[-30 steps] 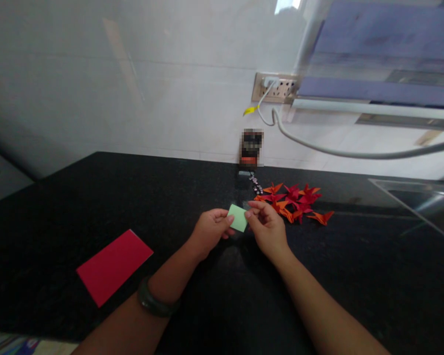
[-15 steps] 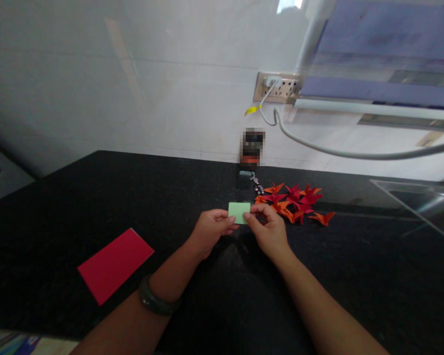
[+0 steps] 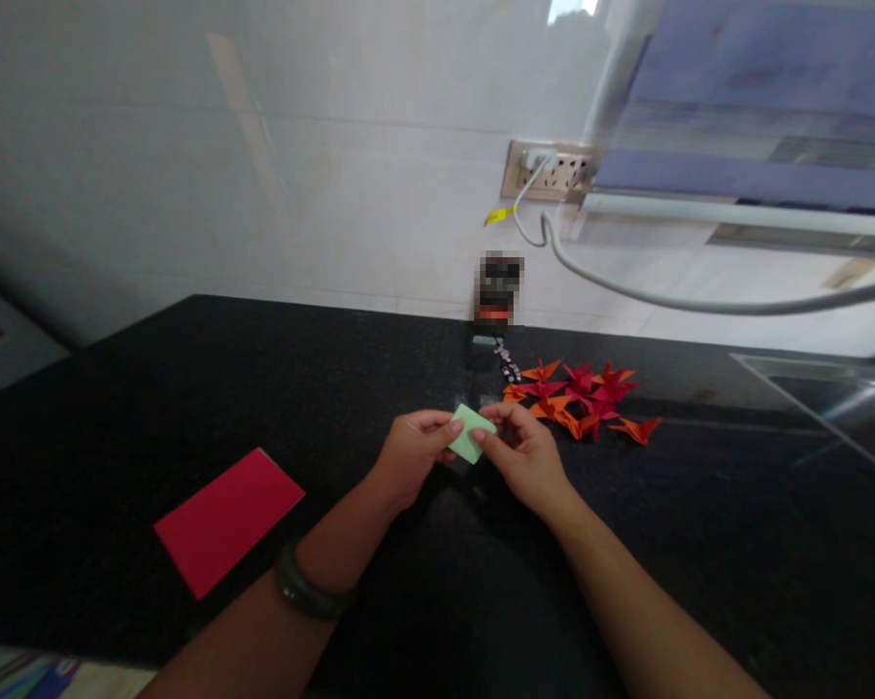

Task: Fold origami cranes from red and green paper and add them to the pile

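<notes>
A small light green piece of paper [image 3: 469,442] is held between my two hands above the dark countertop, turned so that a corner points up. My left hand [image 3: 417,449] pinches its left corner, thumb on top. On the other side my right hand [image 3: 528,451] grips the right part, with the thumb lying across the paper's face. Just beyond my right hand lie several red and orange folded paper cranes [image 3: 581,393]. A stack of red paper [image 3: 229,522] rests to the left of my left forearm.
Against the wall leans a pixelated upright object [image 3: 499,291] with a beaded strap [image 3: 508,361] in front. A white cable [image 3: 662,299] runs from the wall socket [image 3: 550,172] to the right. At the right, a sink edge [image 3: 808,413] cuts into the dark countertop [image 3: 335,364].
The green paper has turned from lying level to standing cornerwise between my fingers. My right thumb has shifted slightly left and down. The cranes and red paper stay put.
</notes>
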Available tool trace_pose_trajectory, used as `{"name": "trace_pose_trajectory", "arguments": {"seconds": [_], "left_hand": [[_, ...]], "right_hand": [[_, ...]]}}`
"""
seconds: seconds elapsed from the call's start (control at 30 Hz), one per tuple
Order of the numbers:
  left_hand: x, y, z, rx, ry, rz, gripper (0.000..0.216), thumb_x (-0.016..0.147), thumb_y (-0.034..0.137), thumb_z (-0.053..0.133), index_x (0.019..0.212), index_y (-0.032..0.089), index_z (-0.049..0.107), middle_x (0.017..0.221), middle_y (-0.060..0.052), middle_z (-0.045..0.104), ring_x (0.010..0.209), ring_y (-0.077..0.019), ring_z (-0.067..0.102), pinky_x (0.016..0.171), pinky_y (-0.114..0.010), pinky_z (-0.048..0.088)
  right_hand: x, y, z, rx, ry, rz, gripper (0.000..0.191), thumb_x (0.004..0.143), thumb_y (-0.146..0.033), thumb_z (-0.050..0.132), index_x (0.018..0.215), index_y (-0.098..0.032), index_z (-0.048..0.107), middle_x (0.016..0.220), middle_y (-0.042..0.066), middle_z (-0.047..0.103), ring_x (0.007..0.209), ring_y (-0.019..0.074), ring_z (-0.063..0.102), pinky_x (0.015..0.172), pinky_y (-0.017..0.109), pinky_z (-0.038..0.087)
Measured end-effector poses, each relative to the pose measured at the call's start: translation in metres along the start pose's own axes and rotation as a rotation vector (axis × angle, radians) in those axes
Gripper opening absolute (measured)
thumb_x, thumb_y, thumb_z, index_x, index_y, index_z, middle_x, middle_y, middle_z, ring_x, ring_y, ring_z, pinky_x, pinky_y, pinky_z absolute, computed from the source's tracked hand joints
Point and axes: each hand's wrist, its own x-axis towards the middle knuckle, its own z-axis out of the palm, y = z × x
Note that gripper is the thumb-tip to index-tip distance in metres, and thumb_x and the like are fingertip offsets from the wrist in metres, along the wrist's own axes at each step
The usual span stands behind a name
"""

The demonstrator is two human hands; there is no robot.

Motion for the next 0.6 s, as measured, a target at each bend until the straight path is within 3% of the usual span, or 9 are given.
{"name": "trace_pose_trajectory", "arguments": {"seconds": [0.23,0.43,0.6], "left_hand": [[-0.0012,0.0017,0.0027,0.004,0.013,0.004,0.023,0.063,0.029,0.067,0.076,0.014,0.057,0.059,0.002,0.060,0.051,-0.0093,0.055,0.047,-0.020,0.042],[-0.0002,0.0007,0.0031,0.011,0.014,0.035,0.023,0.067,0.028,0.062,0.084,0.013,0.057,0.063,0.000,0.062,0.055,-0.0115,0.057,0.053,-0.023,0.045],[0.0008,-0.0002,0.0028,0.024,0.046,0.062,0.025,0.068,0.028,0.061,0.086,0.013,0.057,0.064,-0.001,0.063,0.055,-0.0118,0.058,0.053,-0.023,0.044]], "right_hand": [[0.0012,0.0040,-0.0023,-0.010,0.005,-0.014,0.011,0.073,-0.027,0.057,0.079,-0.019,0.061,0.066,-0.001,0.053,0.056,0.0113,0.046,0.051,0.023,0.039],[0.0012,0.0037,0.0012,0.113,0.093,0.026,0.027,0.067,-0.029,0.064,0.091,-0.020,0.054,0.073,-0.001,0.053,0.059,0.0112,0.049,0.053,0.023,0.042],[0.0003,0.0047,0.0026,-0.011,0.085,0.048,0.019,0.068,-0.031,0.064,0.078,-0.018,0.055,0.062,-0.003,0.050,0.052,0.0099,0.045,0.049,0.022,0.039]]}}
